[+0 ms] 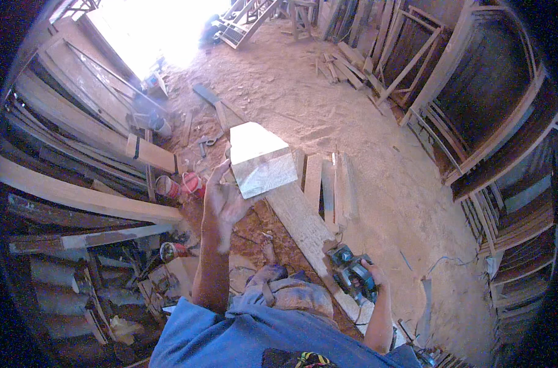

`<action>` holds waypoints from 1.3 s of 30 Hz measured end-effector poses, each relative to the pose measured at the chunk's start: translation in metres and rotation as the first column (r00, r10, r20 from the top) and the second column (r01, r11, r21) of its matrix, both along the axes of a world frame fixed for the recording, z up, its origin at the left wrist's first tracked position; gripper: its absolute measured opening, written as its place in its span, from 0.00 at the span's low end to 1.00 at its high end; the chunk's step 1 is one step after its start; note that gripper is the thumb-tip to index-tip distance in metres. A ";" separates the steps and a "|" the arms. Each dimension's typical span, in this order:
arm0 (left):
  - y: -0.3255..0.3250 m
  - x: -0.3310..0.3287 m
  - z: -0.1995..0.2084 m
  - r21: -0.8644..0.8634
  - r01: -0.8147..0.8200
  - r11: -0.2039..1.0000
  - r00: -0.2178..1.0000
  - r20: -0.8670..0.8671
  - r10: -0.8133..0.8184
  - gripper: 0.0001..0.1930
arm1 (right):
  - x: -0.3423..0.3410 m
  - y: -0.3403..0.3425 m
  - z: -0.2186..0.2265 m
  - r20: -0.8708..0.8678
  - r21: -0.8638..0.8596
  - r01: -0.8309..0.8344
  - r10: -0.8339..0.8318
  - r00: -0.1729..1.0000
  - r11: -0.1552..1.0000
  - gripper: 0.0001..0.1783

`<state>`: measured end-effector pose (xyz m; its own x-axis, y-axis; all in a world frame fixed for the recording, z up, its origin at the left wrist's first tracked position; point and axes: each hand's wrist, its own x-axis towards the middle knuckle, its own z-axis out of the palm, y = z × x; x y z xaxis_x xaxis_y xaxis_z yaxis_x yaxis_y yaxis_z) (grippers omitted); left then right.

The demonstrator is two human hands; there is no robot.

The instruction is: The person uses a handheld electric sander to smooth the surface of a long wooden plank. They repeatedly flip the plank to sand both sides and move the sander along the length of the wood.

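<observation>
A pale wooden block (265, 170) with a bright, lit top face is raised in front of me. My left hand (225, 197) holds it at its left side and lower edge; the fingers behind the block are partly hidden. My right hand (375, 274) is closed round the handle of a dark blue electric planer (350, 270). The planer sits on a long, light board (298, 222) that runs slantwise from under the block down to my right side. The block hides the board's far part.
Several shorter planks (314, 184) lie right of the board on the sawdust-covered floor (389, 184). Red buckets (193, 184) and stacked timber (95, 190) are at the left. Wooden frames (413, 55) lean at the far right. A thin cable (445, 259) lies at the right.
</observation>
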<state>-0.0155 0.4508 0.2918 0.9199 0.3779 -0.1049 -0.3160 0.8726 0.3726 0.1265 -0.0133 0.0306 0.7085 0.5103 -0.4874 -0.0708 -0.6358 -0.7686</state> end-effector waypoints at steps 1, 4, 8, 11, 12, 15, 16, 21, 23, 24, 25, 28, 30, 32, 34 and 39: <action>-0.001 0.000 0.000 0.009 0.001 1.000 1.000 -0.004 -0.001 0.33 | -0.001 -0.002 -0.001 -0.002 0.003 0.002 -0.002 1.000 1.000 0.31; -0.004 -0.001 -0.002 -0.025 0.019 1.000 0.999 -0.034 -0.020 0.32 | 0.000 -0.006 -0.002 0.003 0.000 0.009 -0.009 1.000 1.000 0.31; -0.039 0.007 -0.054 -0.012 -0.107 0.994 0.952 -0.289 0.099 0.30 | -0.007 -0.036 -0.018 0.015 -0.026 0.034 -0.034 0.999 0.999 0.31; -0.075 0.014 -0.131 0.148 -0.327 0.933 0.838 -0.411 0.359 0.25 | -0.013 -0.069 -0.040 0.015 -0.045 0.031 -0.030 0.999 0.998 0.31; -0.083 0.017 -0.159 0.161 -0.347 0.924 0.827 -0.411 0.383 0.25 | -0.016 -0.085 -0.049 0.000 -0.053 0.033 -0.033 0.999 0.998 0.31; -0.080 0.021 -0.269 0.360 -0.405 0.841 0.746 -0.401 0.531 0.25 | -0.020 -0.105 -0.077 -0.090 0.033 0.085 -0.082 0.993 0.996 0.29; -0.065 0.015 -0.318 0.523 -0.411 0.747 0.679 -0.371 0.634 0.26 | -0.020 -0.096 -0.085 -0.151 0.100 0.108 -0.092 0.984 0.989 0.27; -0.095 0.026 -0.295 0.667 0.636 0.387 0.261 -0.658 0.706 0.32 | -0.035 -0.096 -0.041 -0.088 0.106 0.198 -0.189 0.978 0.975 0.25; -0.083 0.016 -0.300 0.698 0.460 0.549 0.440 -0.716 0.542 0.32 | -0.038 -0.057 0.003 0.020 0.079 0.112 -0.114 0.993 0.991 0.30; -0.082 0.014 -0.302 0.684 0.370 0.629 0.541 -0.709 0.452 0.31 | -0.043 -0.038 0.023 0.079 0.060 0.080 -0.085 0.993 0.995 0.33; -0.080 0.010 -0.313 0.667 0.302 0.681 0.570 -0.699 0.432 0.31 | -0.046 -0.028 0.026 0.075 0.069 0.091 -0.096 0.993 0.993 0.31; -0.075 0.000 -0.338 0.561 0.181 0.808 0.632 -0.696 0.342 0.30 | -0.057 0.009 0.057 0.020 0.120 0.129 -0.132 0.991 0.984 0.28; -0.071 -0.002 -0.342 0.396 0.176 0.901 0.668 -0.720 0.186 0.30 | -0.061 0.028 0.062 -0.098 0.297 0.297 -0.280 0.955 0.907 0.27; -0.070 -0.004 -0.346 0.290 0.172 0.941 0.689 -0.718 0.096 0.30 | -0.058 0.050 0.070 -0.171 0.368 0.344 -0.301 0.938 0.864 0.26; -0.068 -0.004 -0.349 0.265 0.170 0.949 0.700 -0.711 0.073 0.30 | -0.047 0.077 0.080 -0.185 0.363 0.275 -0.220 0.958 0.890 0.24; -0.067 -0.012 -0.360 0.353 0.198 0.914 0.704 -0.701 0.118 0.34 | -0.045 0.140 0.081 -0.112 0.286 0.176 -0.150 0.982 0.942 0.24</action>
